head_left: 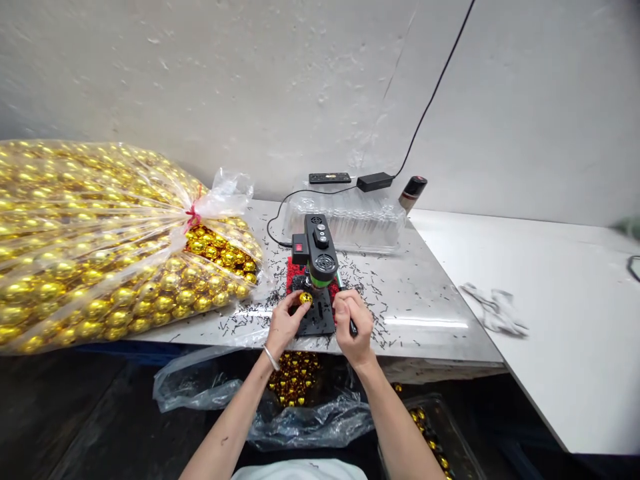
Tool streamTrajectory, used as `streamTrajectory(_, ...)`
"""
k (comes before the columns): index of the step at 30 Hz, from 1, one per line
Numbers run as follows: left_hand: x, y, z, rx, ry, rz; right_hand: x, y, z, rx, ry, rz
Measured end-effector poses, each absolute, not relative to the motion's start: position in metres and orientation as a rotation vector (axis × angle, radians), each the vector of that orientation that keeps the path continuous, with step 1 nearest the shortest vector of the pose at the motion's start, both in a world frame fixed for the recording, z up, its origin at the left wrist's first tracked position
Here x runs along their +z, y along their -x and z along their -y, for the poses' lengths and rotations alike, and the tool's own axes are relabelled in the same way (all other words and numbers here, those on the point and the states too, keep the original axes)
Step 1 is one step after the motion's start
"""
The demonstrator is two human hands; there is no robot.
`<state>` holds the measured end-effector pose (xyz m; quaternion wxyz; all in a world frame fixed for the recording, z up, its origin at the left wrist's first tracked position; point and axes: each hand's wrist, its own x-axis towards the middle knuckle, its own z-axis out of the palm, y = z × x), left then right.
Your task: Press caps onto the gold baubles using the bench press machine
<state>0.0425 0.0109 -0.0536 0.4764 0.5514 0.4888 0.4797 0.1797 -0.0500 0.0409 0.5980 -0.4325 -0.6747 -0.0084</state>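
Note:
A small black press machine [321, 250] with a red switch stands on the metal table, over a dark base plate [319, 320]. Between the thumb and fingers of my left hand [287, 323] is a shiny gold ball [306, 299] with dark marks on top, just in front of the press head. My right hand [354, 327] is wrapped round the machine's black lever handle [353, 329], at the right side of the base. Red material [295, 267] shows beside the press, partly hidden by it.
A large clear bag [100, 247] of gold balls fills the left. Behind the press are a clear plastic tray [350, 223], a power adapter [375, 181], a phone-like black slab [329, 178] and a spray can [413, 193]. Black scraps litter the tabletop. Below hangs an open plastic bag [310, 420] with gold balls.

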Motion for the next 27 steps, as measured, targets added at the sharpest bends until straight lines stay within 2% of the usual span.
streamTrajectory(5, -0.057, -0.043, -0.009, 1.117, -1.828, -1.395, 0.039, -0.179, 0.050, -0.032, 1.008, 1.558)
streamTrajectory(9, -0.058, -0.048, -0.007, 1.115, -2.047, -1.344, 0.039, -0.180, 0.051, -0.034, 1.005, 1.559)
streamTrajectory(17, -0.069, -0.053, -0.014, 1.133, -2.044, -1.300, 0.021, -0.182, 0.049, -0.023, 0.980, 1.561)
streamTrajectory(27, -0.068, -0.052, -0.011, 1.130, -2.035, -1.296, -0.014, -0.184, 0.034, -0.172, 0.862, 1.543)
